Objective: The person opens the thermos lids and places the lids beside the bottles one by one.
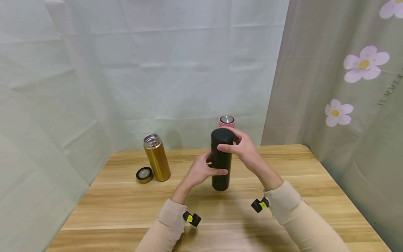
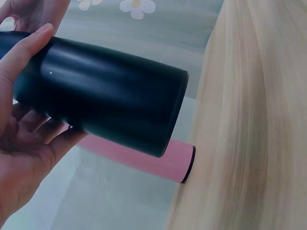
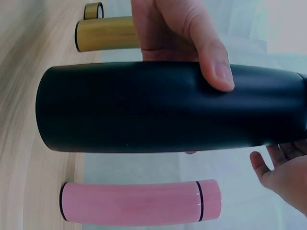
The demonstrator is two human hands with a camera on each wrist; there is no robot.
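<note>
A black thermos bottle (image 1: 221, 164) is held upright, its base raised off the table in the left wrist view. My left hand (image 1: 200, 169) grips its body from the left, the thumb lying across the front. At the top, my right hand (image 1: 240, 147) holds the black lid (image 1: 222, 134) between thumb and fingers. Behind the black thermos stands a pink thermos (image 3: 139, 203), mostly hidden in the head view. To the left is a gold thermos (image 1: 158, 161) with its mouth uncovered. The gold lid (image 1: 145, 175) lies beside its base.
All of this is on a wood-grain table (image 1: 119, 210). Pale cloth (image 1: 189, 70) hangs behind the table's back edge, and a flowered curtain (image 1: 315, 87) hangs along the right side.
</note>
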